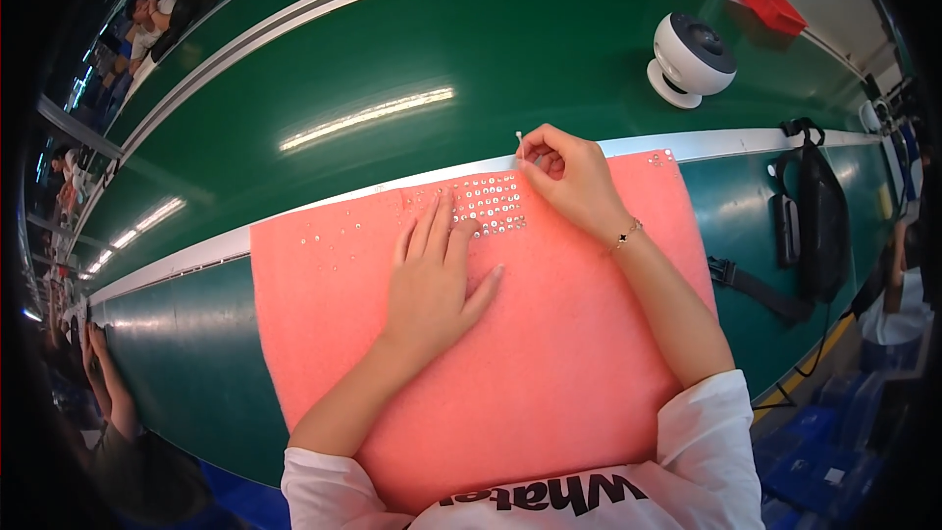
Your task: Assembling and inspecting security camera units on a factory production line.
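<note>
On the green workbench (392, 59) I see, remotely, the pink felt sheet (549, 373). The left hand (432, 280) lies flat, gripping nothing, probably to steady it; the right hand (569, 177), beside the sheet's stud grid (498, 201), pinches a thin white stick (519, 141).

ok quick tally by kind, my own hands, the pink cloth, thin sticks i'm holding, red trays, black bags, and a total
Own hands, left hand and right hand: 2
Pink cloth: 1
Thin white stick: 1
Red tray: 1
Black bag: 1
Total: 6
</note>
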### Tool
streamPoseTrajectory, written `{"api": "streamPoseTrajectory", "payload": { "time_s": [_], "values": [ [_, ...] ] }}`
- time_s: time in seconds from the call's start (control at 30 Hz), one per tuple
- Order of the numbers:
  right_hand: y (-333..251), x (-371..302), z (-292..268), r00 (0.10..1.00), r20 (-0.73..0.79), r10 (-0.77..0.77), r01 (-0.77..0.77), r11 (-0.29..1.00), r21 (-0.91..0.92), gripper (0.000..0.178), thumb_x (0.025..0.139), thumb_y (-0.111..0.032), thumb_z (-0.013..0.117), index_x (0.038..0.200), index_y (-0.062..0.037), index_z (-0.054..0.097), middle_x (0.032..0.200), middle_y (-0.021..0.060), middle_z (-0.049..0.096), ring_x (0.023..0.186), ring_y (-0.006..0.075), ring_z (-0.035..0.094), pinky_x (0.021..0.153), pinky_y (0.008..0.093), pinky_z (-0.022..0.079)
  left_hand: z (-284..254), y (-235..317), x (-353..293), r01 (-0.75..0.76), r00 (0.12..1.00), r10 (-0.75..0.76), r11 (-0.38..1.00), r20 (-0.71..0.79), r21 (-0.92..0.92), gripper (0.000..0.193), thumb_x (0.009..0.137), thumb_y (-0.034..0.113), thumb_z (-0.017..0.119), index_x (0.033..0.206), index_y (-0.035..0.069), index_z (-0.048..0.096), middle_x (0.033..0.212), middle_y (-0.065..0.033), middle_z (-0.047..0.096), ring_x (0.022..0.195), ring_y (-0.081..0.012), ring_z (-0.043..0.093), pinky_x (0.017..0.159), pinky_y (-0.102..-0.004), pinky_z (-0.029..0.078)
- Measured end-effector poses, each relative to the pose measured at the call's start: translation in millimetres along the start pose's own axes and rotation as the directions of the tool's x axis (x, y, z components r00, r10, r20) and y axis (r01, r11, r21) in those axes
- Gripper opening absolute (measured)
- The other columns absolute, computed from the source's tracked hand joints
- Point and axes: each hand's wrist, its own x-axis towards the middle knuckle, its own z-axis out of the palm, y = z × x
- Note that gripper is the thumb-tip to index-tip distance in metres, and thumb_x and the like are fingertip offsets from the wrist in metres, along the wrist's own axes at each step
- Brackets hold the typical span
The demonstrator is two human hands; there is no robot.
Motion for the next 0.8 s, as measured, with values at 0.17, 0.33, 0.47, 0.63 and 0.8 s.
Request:
{"api": "streamPoseTrajectory", "payload": {
  "time_s": [0.17, 0.33, 0.47, 0.63, 0.8],
  "values": [
    [1.5, 2.5, -1.2, 1.000, -0.009, -0.008, 0.008, 0.999, -0.049, 0.008, 0.078, -0.011, 0.065, 0.078, -0.0041, 0.061, 0.069, 0.0041, 0.064, 0.058, 0.0140, 0.058, 0.054, 0.0272, 0.045, -0.6, 0.1, 2.8, -0.019, 1.000, 0.020, 0.999, -0.025, 0.043, 0.048, 0.080, 0.033, 0.060, 0.114, 0.002, 0.048, 0.135, -0.0237, 0.036, 0.127, -0.0352, 0.034, 0.104, -0.0474, 0.025],
    [2.7, 2.9, 3.1, 0.999, -0.024, 0.041, -0.041, 0.999, -0.021, 0.012, 0.082, -0.010, 0.064, 0.082, 0.0009, 0.060, 0.069, 0.0040, 0.061, 0.061, 0.0082, 0.055, 0.058, 0.0224, 0.046, 3.2, -8.1, 31.9, 0.081, 0.994, -0.084, 0.995, -0.070, -0.052, 0.052, 0.079, 0.032, 0.064, 0.119, 0.003, 0.048, 0.123, -0.0167, 0.044, 0.114, -0.0330, 0.041, 0.094, -0.0450, 0.035],
    [-4.6, 1.3, 3.3, 0.996, 0.015, 0.084, -0.085, 0.990, 0.115, 0.009, 0.083, -0.008, 0.062, 0.083, 0.0008, 0.060, 0.072, 0.0031, 0.062, 0.065, 0.0086, 0.057, 0.062, 0.0218, 0.046, 15.6, -14.7, 54.7, 0.120, 0.984, -0.118, 0.993, -0.131, 0.009, 0.051, 0.080, 0.033, 0.065, 0.119, 0.005, 0.051, 0.123, -0.0115, 0.046, 0.111, -0.0347, 0.038, 0.090, -0.0437, 0.039],
    [-9.2, 3.1, -4.3, 0.998, 0.007, 0.065, -0.064, 0.970, 0.234, 0.004, 0.083, -0.005, 0.062, 0.084, -0.0011, 0.060, 0.083, 0.0008, 0.061, 0.077, 0.0091, 0.057, 0.067, 0.0203, 0.046, 16.5, -23.6, 51.1, 0.010, 0.992, -0.019, 0.997, -0.128, -0.072, 0.040, 0.080, 0.024, 0.066, 0.112, 0.004, 0.054, 0.119, -0.0086, 0.052, 0.110, -0.0326, 0.039, 0.089, -0.0426, 0.040],
    [-33.1, 5.0, -7.8, 0.997, 0.019, 0.081, -0.083, 0.953, 0.292, 0.004, 0.082, -0.003, 0.062, 0.085, -0.0010, 0.061, 0.084, 0.0016, 0.062, 0.079, 0.0095, 0.058, 0.067, 0.0210, 0.047, 6.3, -21.0, 51.2, -0.035, 0.988, -0.003, 0.970, -0.157, -0.241, 0.028, 0.074, 0.009, 0.067, 0.098, 0.004, 0.053, 0.100, -0.0090, 0.056, 0.099, -0.0282, 0.047, 0.086, -0.0380, 0.040]
  ]
}}
